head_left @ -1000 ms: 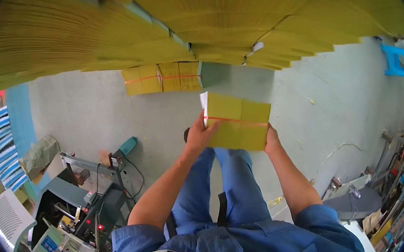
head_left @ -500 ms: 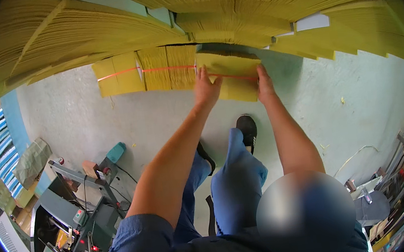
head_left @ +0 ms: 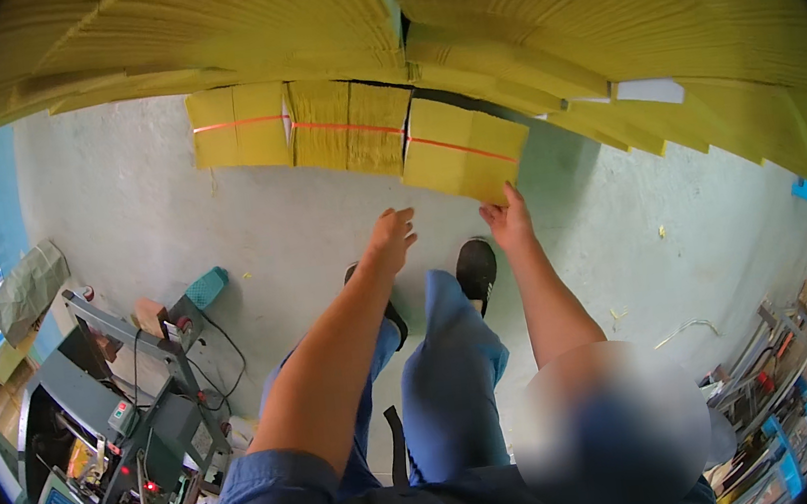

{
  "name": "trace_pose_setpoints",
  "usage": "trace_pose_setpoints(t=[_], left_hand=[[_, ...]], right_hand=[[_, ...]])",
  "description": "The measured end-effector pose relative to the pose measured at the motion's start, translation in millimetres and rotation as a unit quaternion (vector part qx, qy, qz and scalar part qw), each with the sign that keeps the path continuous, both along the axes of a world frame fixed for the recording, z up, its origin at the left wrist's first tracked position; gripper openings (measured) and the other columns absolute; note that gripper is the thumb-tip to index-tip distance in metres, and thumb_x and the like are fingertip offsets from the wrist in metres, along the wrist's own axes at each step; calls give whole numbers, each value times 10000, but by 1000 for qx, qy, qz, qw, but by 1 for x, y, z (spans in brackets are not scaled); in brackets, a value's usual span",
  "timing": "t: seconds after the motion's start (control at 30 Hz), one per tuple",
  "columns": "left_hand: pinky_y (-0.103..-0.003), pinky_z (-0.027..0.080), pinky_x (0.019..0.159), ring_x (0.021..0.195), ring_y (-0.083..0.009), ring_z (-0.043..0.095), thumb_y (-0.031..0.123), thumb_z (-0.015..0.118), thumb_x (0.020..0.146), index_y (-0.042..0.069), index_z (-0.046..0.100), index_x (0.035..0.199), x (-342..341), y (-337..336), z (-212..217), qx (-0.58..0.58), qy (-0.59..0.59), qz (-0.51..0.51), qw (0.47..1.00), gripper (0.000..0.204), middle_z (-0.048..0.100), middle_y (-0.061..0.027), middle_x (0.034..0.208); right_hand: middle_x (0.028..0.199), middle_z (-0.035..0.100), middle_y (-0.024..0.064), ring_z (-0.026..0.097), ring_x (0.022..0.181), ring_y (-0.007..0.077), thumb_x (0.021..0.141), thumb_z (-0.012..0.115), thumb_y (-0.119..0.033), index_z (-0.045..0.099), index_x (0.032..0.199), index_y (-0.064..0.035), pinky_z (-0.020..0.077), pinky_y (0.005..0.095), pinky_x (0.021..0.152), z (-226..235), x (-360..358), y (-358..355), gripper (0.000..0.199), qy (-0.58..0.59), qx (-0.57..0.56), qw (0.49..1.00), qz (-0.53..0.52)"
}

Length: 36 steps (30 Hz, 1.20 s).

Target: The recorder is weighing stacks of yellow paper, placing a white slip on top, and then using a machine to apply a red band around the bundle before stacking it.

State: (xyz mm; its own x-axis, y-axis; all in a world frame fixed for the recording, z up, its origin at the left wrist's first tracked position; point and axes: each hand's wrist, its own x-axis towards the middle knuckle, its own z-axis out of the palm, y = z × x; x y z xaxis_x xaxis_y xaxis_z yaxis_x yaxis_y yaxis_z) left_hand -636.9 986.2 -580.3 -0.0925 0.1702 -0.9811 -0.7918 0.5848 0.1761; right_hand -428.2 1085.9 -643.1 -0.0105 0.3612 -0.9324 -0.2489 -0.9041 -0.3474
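A yellow paper bundle (head_left: 461,142) bound with a red strap stands at the right end of a row, against tall piles of yellow paper. My right hand (head_left: 511,221) is at its lower right corner with fingers apart; the fingertips touch or nearly touch it. Short of the row, my left hand (head_left: 392,237) hangs over the floor, fingers spread and nothing in them. To the left along the row stand a second strapped bundle (head_left: 347,123), its ridged paper edges showing, and a third bundle (head_left: 240,126).
High stacks of yellow paper (head_left: 196,36) fill the far side. At the lower left stands a dark grey machine (head_left: 89,401) with cables trailing on the floor (head_left: 287,206). Tools and scrap lengths (head_left: 772,378) lie at the lower right. A blurred round patch covers part of the bottom.
Both hands have let go of the right-end bundle and drawn back toward me, the left one farther. The bundle now stands in line with the row. The view has shifted slightly.
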Motion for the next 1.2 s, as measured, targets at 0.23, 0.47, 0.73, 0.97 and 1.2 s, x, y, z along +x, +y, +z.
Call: trace_pose_setpoints(t=[0.23, 0.47, 0.73, 0.97, 1.2], left_hand=[[-471, 326, 1086, 1359, -353, 357, 90, 605, 874, -3, 399, 1335, 10, 59, -41, 185, -53, 135, 972, 513, 414, -161, 1393], [-460, 414, 1023, 1275, -269, 466, 185, 549, 934, 75, 368, 1408, -81, -127, 14, 35, 159, -240, 957, 519, 487, -119, 1363], [-432, 499, 900, 1076, -350, 588, 159, 535, 870, 44, 641, 998, -96, -472, 214, -92, 141, -719, 674, 202, 630, -180, 1112], [-441, 514, 856, 997, -350, 638, 274, 517, 874, 76, 690, 948, 110, -550, 399, -114, 161, -337, 921, 273, 668, -187, 1042], [-415, 513, 750, 851, -298, 635, 240, 553, 886, 99, 624, 1077, 322, -507, 445, -143, 327, 232, 905, 247, 649, -155, 907]], right_hand=[[1171, 568, 122, 609, 921, 276, 940, 576, -276, 455, 1291, -105, 525, 392, 735, -3, -6, 24, 409, 22, 8, 1000, -6], [1220, 588, 108, 604, 913, 205, 885, 636, -352, 297, 1462, -69, 501, 324, 745, 158, -20, -58, 726, 23, 103, 949, 298], [1445, 407, 172, 399, 1285, 444, 847, 637, -273, 565, 1293, -132, 399, 529, 1006, 419, 10, -202, 473, -155, 429, 551, 699], [1431, 424, 151, 374, 1297, 458, 829, 616, -463, 575, 1290, -208, 408, 587, 982, 448, 6, -223, 529, -24, 380, 316, 869], [1337, 504, 126, 464, 1202, 398, 856, 588, -399, 615, 1205, -181, 451, 528, 934, 446, -150, -200, 412, 27, 331, 72, 940]])
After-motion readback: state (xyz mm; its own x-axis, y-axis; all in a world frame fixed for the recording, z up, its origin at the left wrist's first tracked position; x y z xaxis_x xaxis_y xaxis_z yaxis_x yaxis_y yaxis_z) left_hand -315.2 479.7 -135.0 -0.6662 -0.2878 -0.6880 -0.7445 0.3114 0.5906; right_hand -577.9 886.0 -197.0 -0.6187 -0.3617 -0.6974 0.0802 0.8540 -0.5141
